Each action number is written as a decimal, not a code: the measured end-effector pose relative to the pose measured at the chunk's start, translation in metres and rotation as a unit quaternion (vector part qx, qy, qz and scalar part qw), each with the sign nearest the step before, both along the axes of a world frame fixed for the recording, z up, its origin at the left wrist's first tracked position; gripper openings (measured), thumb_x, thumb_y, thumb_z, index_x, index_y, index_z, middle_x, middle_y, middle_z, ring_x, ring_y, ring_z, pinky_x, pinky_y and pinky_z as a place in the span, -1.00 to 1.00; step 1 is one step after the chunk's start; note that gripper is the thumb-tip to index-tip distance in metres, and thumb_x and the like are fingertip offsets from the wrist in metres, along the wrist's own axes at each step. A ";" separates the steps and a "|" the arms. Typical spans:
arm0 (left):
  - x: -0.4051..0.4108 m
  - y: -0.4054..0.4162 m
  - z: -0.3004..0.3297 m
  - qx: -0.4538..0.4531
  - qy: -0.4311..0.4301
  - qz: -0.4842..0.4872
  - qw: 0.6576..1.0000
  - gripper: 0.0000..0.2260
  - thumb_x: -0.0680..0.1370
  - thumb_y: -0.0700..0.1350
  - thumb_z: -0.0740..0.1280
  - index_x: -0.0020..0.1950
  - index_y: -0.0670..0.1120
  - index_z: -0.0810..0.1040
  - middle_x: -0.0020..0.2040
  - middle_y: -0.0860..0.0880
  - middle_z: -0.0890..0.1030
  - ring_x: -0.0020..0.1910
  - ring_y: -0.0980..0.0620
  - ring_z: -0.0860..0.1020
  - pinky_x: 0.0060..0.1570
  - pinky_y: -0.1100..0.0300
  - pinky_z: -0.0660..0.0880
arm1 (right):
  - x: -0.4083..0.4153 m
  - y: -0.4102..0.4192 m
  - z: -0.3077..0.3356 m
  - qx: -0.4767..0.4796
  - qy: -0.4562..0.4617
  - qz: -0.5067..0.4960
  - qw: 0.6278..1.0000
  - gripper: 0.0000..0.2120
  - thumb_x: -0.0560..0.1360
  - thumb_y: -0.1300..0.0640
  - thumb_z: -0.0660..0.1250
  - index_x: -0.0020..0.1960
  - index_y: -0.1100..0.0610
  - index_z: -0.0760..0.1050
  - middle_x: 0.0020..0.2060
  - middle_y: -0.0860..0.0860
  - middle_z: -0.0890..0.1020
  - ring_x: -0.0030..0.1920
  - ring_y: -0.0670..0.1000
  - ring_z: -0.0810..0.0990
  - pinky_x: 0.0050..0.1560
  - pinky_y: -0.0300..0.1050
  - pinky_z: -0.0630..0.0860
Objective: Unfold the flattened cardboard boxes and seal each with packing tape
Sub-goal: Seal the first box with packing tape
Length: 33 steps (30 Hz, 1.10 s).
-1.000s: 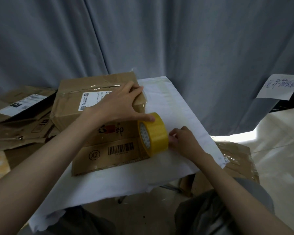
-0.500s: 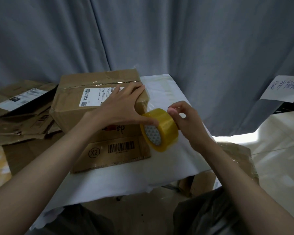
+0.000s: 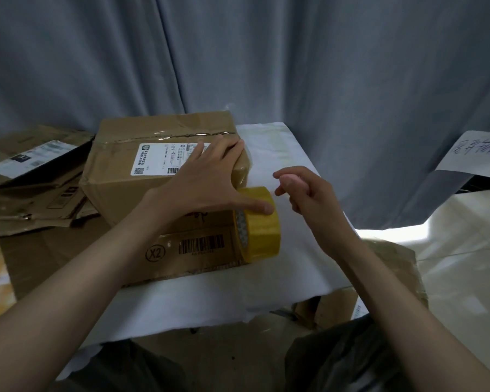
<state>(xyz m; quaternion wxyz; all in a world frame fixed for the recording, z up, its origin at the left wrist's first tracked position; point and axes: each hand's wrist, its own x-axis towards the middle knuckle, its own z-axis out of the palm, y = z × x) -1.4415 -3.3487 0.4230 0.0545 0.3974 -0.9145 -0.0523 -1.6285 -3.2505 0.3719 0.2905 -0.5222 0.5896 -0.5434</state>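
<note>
Change: right hand point(image 3: 309, 193) has let go of the tape roll point(image 3: 262, 224) and lifted clear of it, while the roll has settled lower against the box front.
Left hand: the left hand point(image 3: 201, 182) lies spread flat across the near right corner of the cardboard box point(image 3: 159, 165), fingers straight over the shipping label point(image 3: 159, 158), thumb stretched down and pressing on top of the roll.
Right hand: hovering just right of the roll, fingers loosely curled, thumb and forefinger close together; whether they pinch a tape end, I cannot tell.
Tape roll: yellow, standing on edge on the white table cover point(image 3: 280, 278), touching the box's lower front flap beside the barcode.
Box: unfolded, top seam taped, sitting on the table.
Left side: flattened boxes point(image 3: 34, 188) piled beside it.
Behind: grey curtain point(image 3: 266, 66).
</note>
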 end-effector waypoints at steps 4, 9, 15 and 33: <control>0.001 -0.003 -0.005 -0.013 0.010 -0.004 1.000 0.22 0.18 0.68 0.14 0.62 -0.06 0.01 0.58 0.09 0.06 0.54 0.01 0.04 0.56 -0.07 -0.08 | -0.001 -0.005 0.003 0.072 -0.071 0.036 0.994 -0.73 0.65 0.06 0.19 0.18 -0.05 0.65 -0.07 -0.05 0.65 -0.29 -0.11 0.40 -0.21 -0.21 0.42; 0.002 -0.004 -0.006 -0.002 0.012 -0.005 1.000 0.24 0.14 0.69 0.09 0.62 -0.03 -0.01 0.60 0.09 0.03 0.56 0.03 0.00 0.53 -0.04 -0.13 | -0.005 -0.006 0.006 0.089 -0.110 0.048 0.989 -0.59 0.57 0.35 0.25 0.35 0.04 0.53 0.11 -0.01 0.56 -0.20 -0.01 0.48 -0.02 -0.14 0.50; 0.003 -0.006 -0.006 -0.010 0.011 -0.011 1.000 0.22 0.16 0.69 0.10 0.62 -0.03 0.00 0.60 0.09 0.03 0.56 0.03 0.00 0.54 -0.04 -0.13 | -0.012 -0.006 0.016 0.069 -0.080 0.055 0.993 -0.73 0.58 0.34 0.28 0.24 0.15 0.52 -0.10 0.09 0.61 -0.30 -0.02 0.54 -0.24 -0.15 0.50; 0.002 -0.003 -0.011 -0.030 0.032 -0.010 0.999 0.18 0.19 0.68 0.11 0.61 -0.02 0.04 0.61 0.09 0.07 0.59 0.04 -0.01 0.54 -0.04 -0.14 | 0.007 -0.024 0.032 -0.107 0.321 0.053 0.940 -0.76 0.49 0.46 0.29 -0.02 0.19 0.62 -0.23 -0.17 0.61 -0.19 -0.32 0.59 -0.14 -0.51 0.42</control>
